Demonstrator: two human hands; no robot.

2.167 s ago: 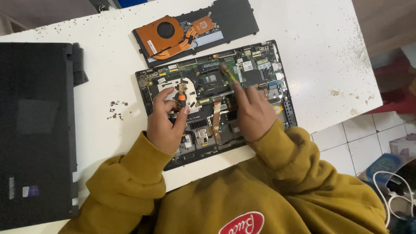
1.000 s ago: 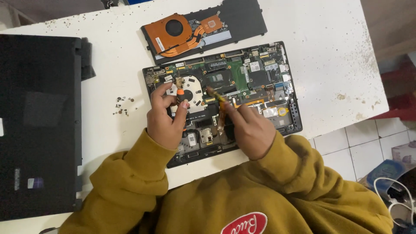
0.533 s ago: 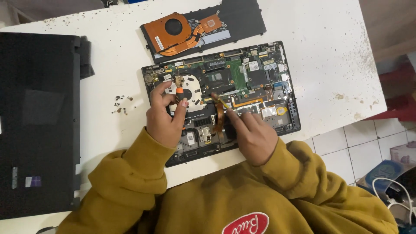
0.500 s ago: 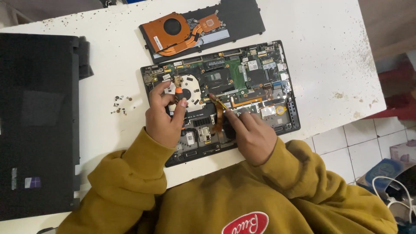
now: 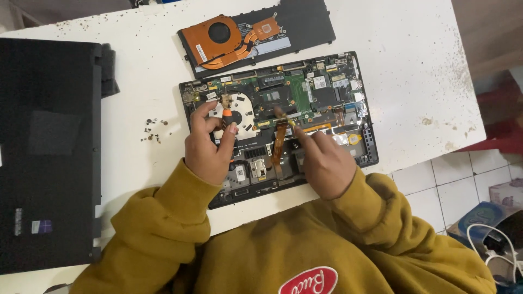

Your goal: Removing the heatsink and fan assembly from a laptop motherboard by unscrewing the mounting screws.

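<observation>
Left hand (image 5: 210, 149) fingers clamped on orange-handled screwdriver (image 5: 226, 115), right hand (image 5: 327, 163) fingers pinching small brush (image 5: 283, 115), moved lower than before, open laptop (image 5: 278, 125) beneath fingers, loose screws (image 5: 152, 130) left, copper fan (image 5: 229, 38) beyond.

Table: a white table (image 5: 414, 71), its top speckled with brown flecks and stains, fills most of the view.
Floor: white square tiles (image 5: 436, 185) with dark grout lie off the table's right edge.
Beyond the table: a brown surface (image 5: 490, 32) borders its upper right corner.
Light: soft and even.
</observation>
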